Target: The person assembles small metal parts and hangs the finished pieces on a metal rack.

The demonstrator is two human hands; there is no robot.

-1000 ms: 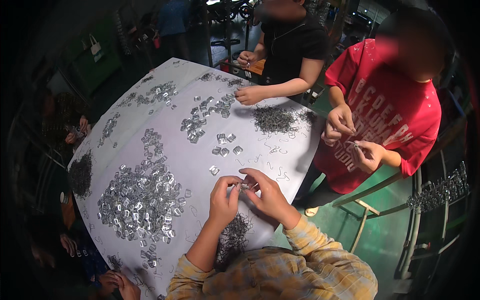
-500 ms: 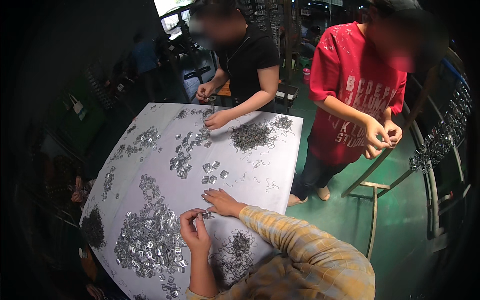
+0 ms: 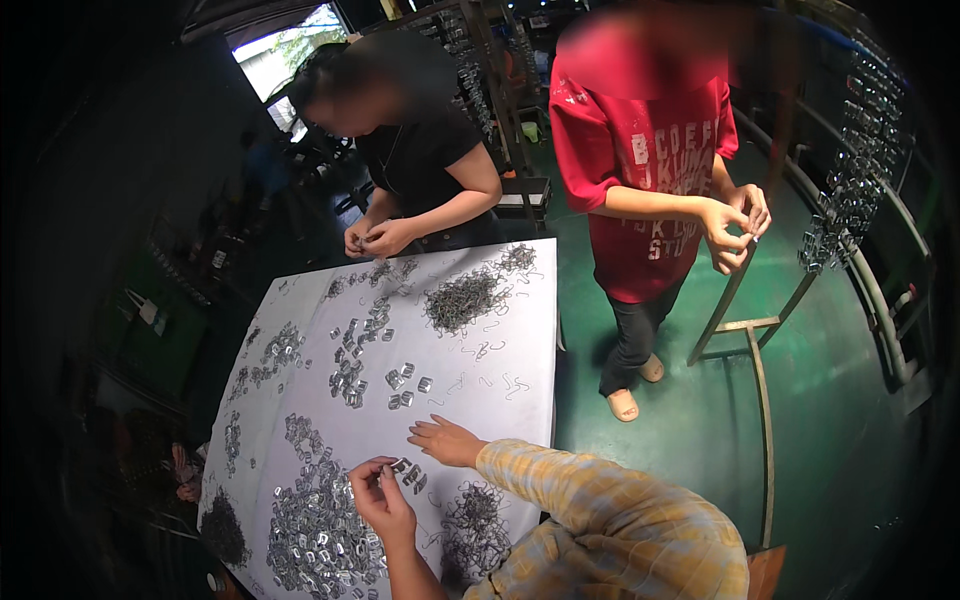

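Note:
My left hand [image 3: 382, 505] is raised over the near part of the white table [image 3: 420, 350]. Its thumb and fingers pinch a few small silver metal buckles [image 3: 411, 476], which stick out to the right of the fingertips. My right hand [image 3: 447, 442] rests palm down on the tabletop just beyond, fingers spread and holding nothing. Below and left of my left hand spreads a large heap of shiny metal buckles [image 3: 320, 525]. A tangled pile of thin dark wire hooks [image 3: 475, 525] lies beside my left wrist, near my plaid sleeve.
Across the table a person in black [image 3: 425, 175] handles small parts. To the right, a person in red [image 3: 650, 200] works with both hands. More hooks [image 3: 465, 300] and loose buckles [image 3: 350, 380] cover the far tabletop. A metal frame [image 3: 755, 400] stands on the green floor.
The view has shifted. Several buckles now show spread out at my left fingertips. The person in black has drawn both hands together off the table. My right hand stays flat.

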